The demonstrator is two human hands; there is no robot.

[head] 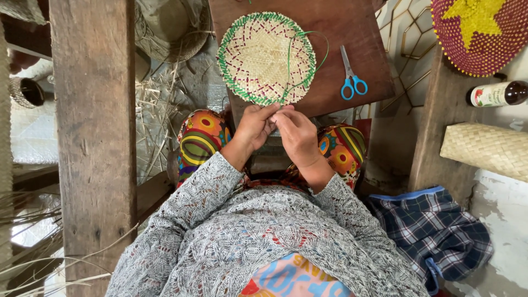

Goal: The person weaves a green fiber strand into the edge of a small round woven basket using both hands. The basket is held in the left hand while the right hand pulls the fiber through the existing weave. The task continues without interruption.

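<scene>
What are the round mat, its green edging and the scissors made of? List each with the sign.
Round mat: pale plaited straw or palm leaf, matte; woven strips show.
Green edging: glossy strand, probably plastic; loose loop holds shape.
Scissors: shiny metal blades, blue handles, likely plastic.

A small brown wooden table [352,27] carries a round woven mat [258,55] and blue-handled scissors [352,82].

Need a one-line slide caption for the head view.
Both hands, left and right, work the near edge of a green-rimmed round woven mat; blue scissors alongside.
</scene>
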